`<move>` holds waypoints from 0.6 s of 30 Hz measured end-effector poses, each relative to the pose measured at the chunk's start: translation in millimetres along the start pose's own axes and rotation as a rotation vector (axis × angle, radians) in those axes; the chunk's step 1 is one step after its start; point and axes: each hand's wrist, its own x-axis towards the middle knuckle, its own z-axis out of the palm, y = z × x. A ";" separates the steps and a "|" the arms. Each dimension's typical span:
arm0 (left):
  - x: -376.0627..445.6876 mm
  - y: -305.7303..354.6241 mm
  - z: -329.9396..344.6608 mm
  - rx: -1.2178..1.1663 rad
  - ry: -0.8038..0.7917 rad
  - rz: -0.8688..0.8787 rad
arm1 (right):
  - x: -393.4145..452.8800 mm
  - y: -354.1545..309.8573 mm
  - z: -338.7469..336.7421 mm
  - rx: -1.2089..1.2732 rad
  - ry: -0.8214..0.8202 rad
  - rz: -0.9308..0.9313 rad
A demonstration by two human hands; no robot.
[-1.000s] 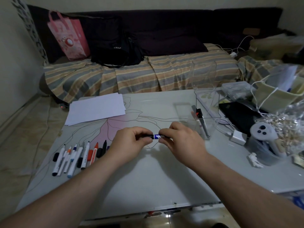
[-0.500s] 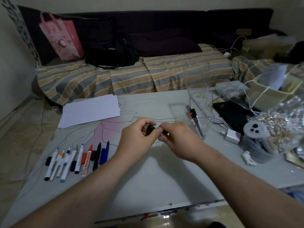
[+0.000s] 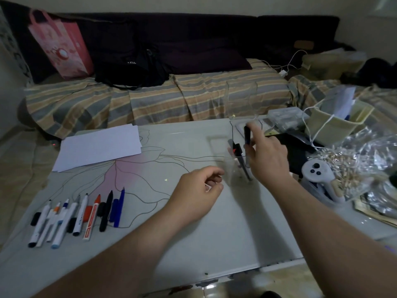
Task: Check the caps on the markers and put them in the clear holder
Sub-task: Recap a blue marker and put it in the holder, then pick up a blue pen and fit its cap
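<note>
Pinching a dark marker (image 3: 247, 135) upright in my right hand (image 3: 267, 157), I hold it over the clear holder (image 3: 234, 168), which contains other markers. My left hand (image 3: 198, 193) hovers loosely curled, holding nothing. More markers (image 3: 75, 218) lie on the table (image 3: 214, 233).

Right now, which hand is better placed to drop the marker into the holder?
Right. The right hand already holds the marker upright over the holder. The left hand holds nothing, beside the holder.
</note>
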 end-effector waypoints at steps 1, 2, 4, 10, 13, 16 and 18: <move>1.2 -1.1 0.5 0.018 -0.004 0.004 | 0.0 -1.2 2.4 -0.021 -0.027 0.001; 2.2 -1.9 0.8 0.025 -0.005 0.006 | -1.0 -1.9 4.6 -0.035 -0.064 -0.001; 3.6 -3.2 0.6 0.034 -0.004 0.000 | -5.0 0.0 7.6 -0.083 -0.162 -0.001; 5.0 -8.1 -5.4 0.133 -0.056 -0.009 | -9.5 4.4 2.2 -0.170 -0.289 0.009; 5.3 -12.7 -11.0 0.184 -0.072 -0.016 | -12.2 -0.4 4.1 -0.141 -0.226 0.029; 6.4 -21.5 -23.2 0.262 -0.086 -0.036 | -20.3 -20.8 11.3 -0.063 -0.070 -0.034; 6.5 -33.9 -38.2 0.319 -0.082 -0.090 | -28.4 -45.3 18.6 0.024 -0.056 -0.123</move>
